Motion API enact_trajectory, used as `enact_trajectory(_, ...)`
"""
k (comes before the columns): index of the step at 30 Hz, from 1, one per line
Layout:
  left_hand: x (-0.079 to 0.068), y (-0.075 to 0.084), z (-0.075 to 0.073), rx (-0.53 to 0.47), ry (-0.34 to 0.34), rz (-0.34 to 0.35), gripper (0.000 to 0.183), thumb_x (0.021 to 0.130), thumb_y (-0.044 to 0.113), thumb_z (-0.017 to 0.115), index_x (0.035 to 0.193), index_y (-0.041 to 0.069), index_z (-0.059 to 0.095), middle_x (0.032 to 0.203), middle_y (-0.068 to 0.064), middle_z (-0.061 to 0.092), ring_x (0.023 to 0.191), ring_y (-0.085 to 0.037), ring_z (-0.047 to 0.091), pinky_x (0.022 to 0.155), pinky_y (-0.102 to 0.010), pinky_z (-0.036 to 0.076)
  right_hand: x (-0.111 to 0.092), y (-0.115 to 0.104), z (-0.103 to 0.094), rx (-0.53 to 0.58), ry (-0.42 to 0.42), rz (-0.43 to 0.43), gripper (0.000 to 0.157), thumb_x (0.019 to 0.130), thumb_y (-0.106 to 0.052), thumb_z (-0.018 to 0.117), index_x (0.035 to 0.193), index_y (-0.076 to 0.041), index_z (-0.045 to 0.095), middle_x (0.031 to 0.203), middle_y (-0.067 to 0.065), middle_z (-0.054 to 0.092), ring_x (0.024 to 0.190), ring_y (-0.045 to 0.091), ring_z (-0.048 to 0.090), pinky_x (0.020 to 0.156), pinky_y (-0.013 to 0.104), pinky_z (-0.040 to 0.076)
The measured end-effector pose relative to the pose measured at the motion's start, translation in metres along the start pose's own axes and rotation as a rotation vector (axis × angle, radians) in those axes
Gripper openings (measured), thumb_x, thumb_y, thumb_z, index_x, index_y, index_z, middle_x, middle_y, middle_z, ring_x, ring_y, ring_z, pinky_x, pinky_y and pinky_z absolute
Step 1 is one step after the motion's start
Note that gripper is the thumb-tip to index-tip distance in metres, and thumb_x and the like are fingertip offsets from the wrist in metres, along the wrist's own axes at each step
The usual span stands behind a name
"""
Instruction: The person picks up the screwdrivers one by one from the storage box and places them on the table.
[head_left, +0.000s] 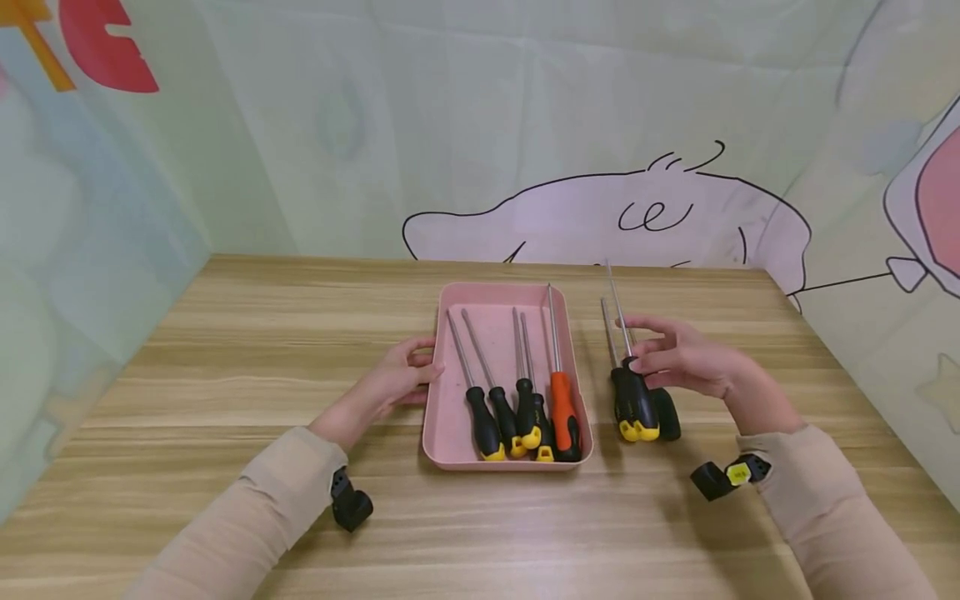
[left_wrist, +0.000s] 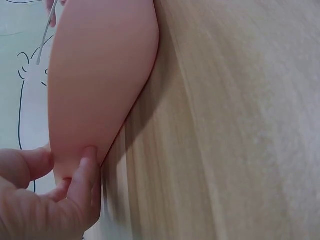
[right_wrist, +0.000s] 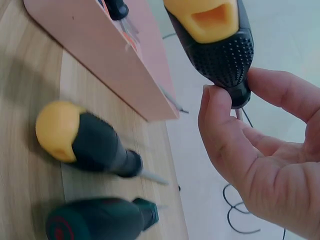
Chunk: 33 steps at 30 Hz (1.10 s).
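Right hand (head_left: 686, 358) pinches driver (right_wrist: 215, 47) by neck (right_wrist: 241, 96) | probably stiff, handle-heavy | dotted handle (right_wrist: 225, 57) beside pinch should hold surer | left hand (head_left: 397, 379) grips tray (head_left: 506, 467) by side

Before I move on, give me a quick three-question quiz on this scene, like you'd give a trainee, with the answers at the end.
1. What is the right hand holding?
2. True or false: the orange screwdriver lies in the pink tray.
3. Which hand touches the pink tray?
A) Left
B) Right
C) Neither

Key:
1. A black-and-yellow screwdriver.
2. True.
3. A, the left hand.
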<state>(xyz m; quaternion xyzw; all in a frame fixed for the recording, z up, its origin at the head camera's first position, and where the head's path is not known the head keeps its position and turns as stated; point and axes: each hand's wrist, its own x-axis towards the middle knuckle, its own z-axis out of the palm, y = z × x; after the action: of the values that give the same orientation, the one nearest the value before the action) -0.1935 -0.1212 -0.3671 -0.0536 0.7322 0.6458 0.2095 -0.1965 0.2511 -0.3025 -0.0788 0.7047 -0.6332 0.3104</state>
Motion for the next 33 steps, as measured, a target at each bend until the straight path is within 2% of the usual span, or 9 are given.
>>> enact_trajectory(2, 0.000, 0.000, 0.000, 0.005, -0.002, 0.002, 0.051, 0.096, 0.004, 0.048, 0.143, 0.002, 0.028, 0.135, -0.025, 0.039, 0.105, -0.026, 0.053, 0.074, -0.033, 0.052, -0.002, 0.001, -0.005, -0.010, 0.015, 0.006, 0.058, 0.085, 0.003, 0.061, 0.134, -0.011, 0.034, 0.092, 0.003, 0.053, 0.075, 0.010, 0.058, 0.066, 0.027, 0.052)
enact_trajectory(6, -0.001, 0.001, -0.001, 0.012, 0.001, 0.003, 0.051, 0.096, 0.004, 0.048, 0.143, 0.003, 0.028, 0.135, -0.024, 0.039, 0.104, -0.026, 0.052, 0.073, -0.032, 0.052, -0.004, 0.003, -0.014, -0.030, 0.035, 0.019, 0.064, 0.084, 0.000, 0.064, 0.138, -0.008, 0.029, 0.094, 0.004, 0.053, 0.077, 0.011, 0.058, 0.069, 0.028, 0.052)
enact_trajectory(9, -0.001, 0.001, 0.000, 0.013, 0.007, 0.005, 0.051, 0.096, 0.004, 0.048, 0.143, 0.003, 0.028, 0.135, -0.024, 0.040, 0.104, -0.026, 0.052, 0.073, -0.032, 0.052, -0.006, 0.005, -0.021, -0.039, 0.039, 0.023, 0.059, 0.085, 0.002, 0.061, 0.135, -0.012, 0.033, 0.095, 0.004, 0.053, 0.079, 0.011, 0.058, 0.072, 0.030, 0.052)
enact_trajectory(14, 0.000, 0.002, 0.000, 0.015, 0.011, 0.002, 0.052, 0.095, 0.003, 0.049, 0.143, 0.003, 0.028, 0.134, -0.024, 0.040, 0.104, -0.026, 0.052, 0.073, -0.033, 0.052, -0.008, 0.010, -0.030, -0.010, 0.039, 0.012, 0.047, 0.086, 0.003, 0.059, 0.122, -0.022, 0.045, 0.093, 0.004, 0.054, 0.080, 0.012, 0.058, 0.074, 0.032, 0.052)
enact_trajectory(24, 0.000, 0.002, 0.000, 0.012, 0.005, -0.004, 0.052, 0.096, 0.004, 0.049, 0.143, 0.003, 0.028, 0.135, -0.025, 0.039, 0.108, -0.029, 0.052, 0.080, -0.038, 0.052, -0.013, 0.019, -0.044, 0.060, 0.001, -0.013, 0.044, 0.087, 0.007, 0.052, 0.120, -0.023, 0.048, 0.089, 0.001, 0.058, 0.083, 0.012, 0.058, 0.074, 0.031, 0.052)
enact_trajectory(33, -0.002, 0.002, 0.001, 0.010, 0.005, -0.002, 0.052, 0.096, 0.005, 0.049, 0.143, 0.002, 0.028, 0.136, -0.025, 0.039, 0.107, -0.029, 0.052, 0.077, -0.036, 0.053, -0.016, 0.026, -0.055, 0.061, 0.031, 0.020, 0.043, 0.089, 0.006, 0.050, 0.119, -0.025, 0.051, 0.088, -0.001, 0.059, 0.083, 0.012, 0.057, 0.073, 0.030, 0.052)
